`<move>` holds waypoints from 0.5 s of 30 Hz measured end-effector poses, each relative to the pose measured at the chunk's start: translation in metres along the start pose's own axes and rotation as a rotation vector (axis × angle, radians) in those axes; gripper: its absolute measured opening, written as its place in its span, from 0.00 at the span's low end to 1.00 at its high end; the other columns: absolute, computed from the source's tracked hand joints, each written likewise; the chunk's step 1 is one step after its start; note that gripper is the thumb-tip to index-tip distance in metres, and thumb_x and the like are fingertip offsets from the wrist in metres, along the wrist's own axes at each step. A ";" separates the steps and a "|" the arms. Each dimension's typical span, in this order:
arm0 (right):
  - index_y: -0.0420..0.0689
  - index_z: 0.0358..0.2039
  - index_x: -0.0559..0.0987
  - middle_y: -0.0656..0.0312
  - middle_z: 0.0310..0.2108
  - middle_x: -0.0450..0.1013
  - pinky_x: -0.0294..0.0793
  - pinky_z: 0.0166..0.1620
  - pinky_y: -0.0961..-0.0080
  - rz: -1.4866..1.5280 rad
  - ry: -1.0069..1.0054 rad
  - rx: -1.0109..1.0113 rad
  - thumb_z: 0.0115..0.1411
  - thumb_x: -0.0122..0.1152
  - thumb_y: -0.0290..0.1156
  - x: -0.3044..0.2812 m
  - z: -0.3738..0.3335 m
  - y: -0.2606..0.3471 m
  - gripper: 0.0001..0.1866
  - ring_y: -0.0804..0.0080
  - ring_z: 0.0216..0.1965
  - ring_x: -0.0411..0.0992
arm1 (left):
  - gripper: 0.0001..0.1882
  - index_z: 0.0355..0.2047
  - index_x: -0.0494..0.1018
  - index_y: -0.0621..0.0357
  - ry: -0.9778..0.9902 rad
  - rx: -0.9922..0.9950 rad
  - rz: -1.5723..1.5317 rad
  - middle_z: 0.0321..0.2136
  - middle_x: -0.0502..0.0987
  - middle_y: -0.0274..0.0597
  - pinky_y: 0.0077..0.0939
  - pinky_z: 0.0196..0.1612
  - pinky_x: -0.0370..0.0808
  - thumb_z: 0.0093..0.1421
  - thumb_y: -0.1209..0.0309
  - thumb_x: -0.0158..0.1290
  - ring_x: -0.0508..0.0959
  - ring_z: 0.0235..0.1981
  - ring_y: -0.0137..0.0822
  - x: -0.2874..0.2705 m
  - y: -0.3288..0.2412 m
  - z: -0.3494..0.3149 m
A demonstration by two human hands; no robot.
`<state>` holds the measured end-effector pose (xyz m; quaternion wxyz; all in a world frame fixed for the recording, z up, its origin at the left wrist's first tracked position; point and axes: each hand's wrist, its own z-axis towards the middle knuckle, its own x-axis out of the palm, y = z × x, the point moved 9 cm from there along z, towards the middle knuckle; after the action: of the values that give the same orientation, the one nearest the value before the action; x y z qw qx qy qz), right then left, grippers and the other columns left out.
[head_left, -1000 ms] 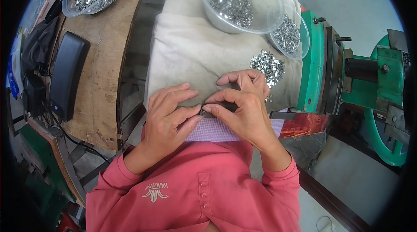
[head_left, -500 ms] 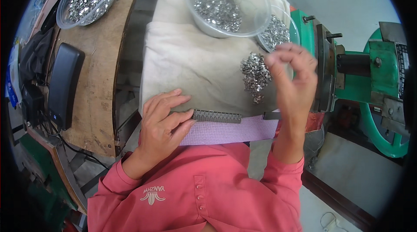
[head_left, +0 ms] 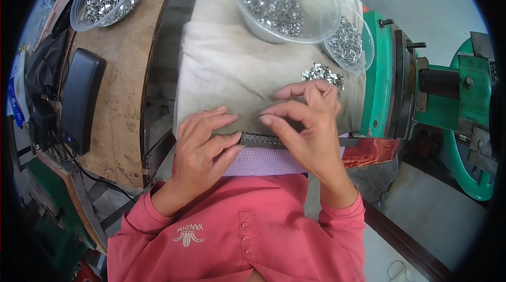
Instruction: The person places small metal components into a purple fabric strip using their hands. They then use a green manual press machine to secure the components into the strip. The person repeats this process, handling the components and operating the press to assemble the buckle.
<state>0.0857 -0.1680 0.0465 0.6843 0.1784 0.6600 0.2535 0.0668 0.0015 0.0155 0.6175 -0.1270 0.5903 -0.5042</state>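
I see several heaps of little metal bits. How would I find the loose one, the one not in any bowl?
Start at the green machine on the right, then look just left to the cream cloth. The loose pile of shiny metal pieces lies bare on that cloth, just beyond the right hand. Its neighbours all sit inside clear plastic bowls.

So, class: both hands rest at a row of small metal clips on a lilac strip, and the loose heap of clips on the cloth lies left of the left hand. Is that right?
Not quite. In the head view the loose heap of clips lies on the cloth beyond the right hand, not left of the left hand. Both hands do rest at the row of clips on the lilac strip.
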 end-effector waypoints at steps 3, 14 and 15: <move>0.52 0.28 0.87 0.69 0.42 0.74 0.53 0.54 0.58 0.057 0.058 -0.021 0.49 0.74 0.36 0.013 -0.005 0.006 0.06 0.59 0.52 0.60 | 0.11 0.32 0.81 0.56 0.001 -0.005 0.000 0.47 0.79 0.40 0.42 0.56 0.67 0.47 0.73 0.68 0.76 0.55 0.46 0.000 0.000 0.000; 0.53 0.27 0.87 0.68 0.43 0.73 0.51 0.56 0.57 0.083 0.122 0.009 0.48 0.75 0.38 0.031 -0.008 0.004 0.06 0.57 0.53 0.59 | 0.11 0.32 0.81 0.57 -0.011 0.006 0.001 0.48 0.79 0.41 0.43 0.57 0.67 0.46 0.74 0.67 0.76 0.55 0.46 0.002 0.001 -0.001; 0.53 0.27 0.87 0.69 0.44 0.73 0.51 0.56 0.56 0.089 0.119 0.011 0.48 0.75 0.37 0.031 -0.008 0.004 0.06 0.57 0.53 0.59 | 0.11 0.32 0.81 0.57 -0.013 0.008 0.001 0.48 0.79 0.41 0.43 0.57 0.67 0.46 0.74 0.67 0.76 0.55 0.46 0.002 0.001 -0.002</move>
<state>0.0770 -0.1477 0.0228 0.6308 0.1959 0.6925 0.2902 0.0656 0.0016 0.0131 0.6219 -0.1274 0.5844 -0.5055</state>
